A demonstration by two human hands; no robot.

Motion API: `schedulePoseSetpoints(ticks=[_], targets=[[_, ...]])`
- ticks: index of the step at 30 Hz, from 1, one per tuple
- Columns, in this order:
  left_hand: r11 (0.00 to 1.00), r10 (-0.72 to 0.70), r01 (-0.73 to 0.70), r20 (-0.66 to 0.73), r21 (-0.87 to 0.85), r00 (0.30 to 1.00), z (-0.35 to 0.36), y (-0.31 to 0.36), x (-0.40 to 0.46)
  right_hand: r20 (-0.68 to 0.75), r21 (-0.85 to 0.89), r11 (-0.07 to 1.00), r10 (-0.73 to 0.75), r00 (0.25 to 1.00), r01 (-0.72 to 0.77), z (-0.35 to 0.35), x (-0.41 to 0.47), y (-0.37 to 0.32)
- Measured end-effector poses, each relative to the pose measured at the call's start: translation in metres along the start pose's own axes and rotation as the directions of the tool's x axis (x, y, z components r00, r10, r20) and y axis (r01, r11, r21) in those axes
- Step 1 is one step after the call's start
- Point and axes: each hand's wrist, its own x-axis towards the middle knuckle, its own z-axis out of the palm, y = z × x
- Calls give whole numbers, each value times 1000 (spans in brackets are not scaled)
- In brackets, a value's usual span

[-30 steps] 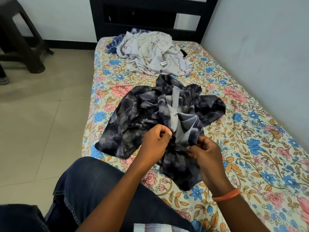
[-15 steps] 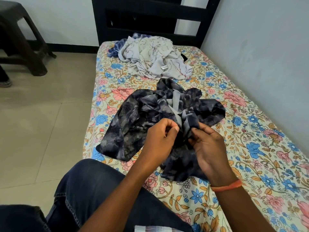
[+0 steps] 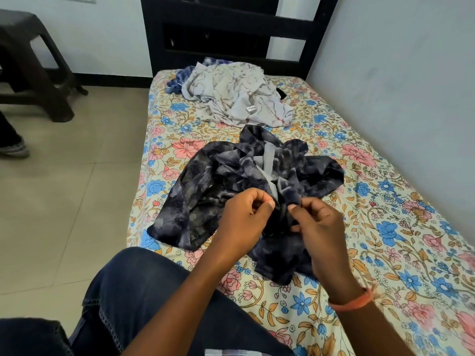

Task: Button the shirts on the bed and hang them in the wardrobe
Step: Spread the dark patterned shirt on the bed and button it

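A: Status?

B: Early. Dark shirt (image 3: 226, 181) crumpled mid-bed (image 3: 385, 227), front edges being pinched: left hand (image 3: 246, 217) on one placket, right hand (image 3: 318, 227) on the other. Can't confirm any button closed.

A: Remaining?

B: Pale shirt (image 3: 231, 98) and blue one (image 3: 180, 78) heaped near headboard (image 3: 231, 19), untouched. Nothing hung. No wardrobe in view.
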Motion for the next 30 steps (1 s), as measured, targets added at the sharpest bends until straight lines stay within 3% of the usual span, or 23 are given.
schedulePoseSetpoints(ticks=[2,5,11,17,22,30], targets=[[999,5,-7,30,46,1000,3,-2,-1,-9,-152,978,-147,989,144,6,-8,4],[999,-9,7,46,47,999,4,-6,-4,-36,-162,970,-188,982,180,13,-12,11],[996,-14,1,148,92,989,8,-10,-6,-111,-49,998,33,993,-38,14,-1,27],[997,-72,73,-78,15,994,25,-19,-11,-47,-195,981,-25,999,15,19,-7,44],[997,-69,73,-95,38,993,28,-22,-12,-68,-197,980,-55,996,41,21,-10,52],[989,-24,38,-95,143,995,26,-23,-14,-92,-303,930,-246,965,208,24,-11,53]])
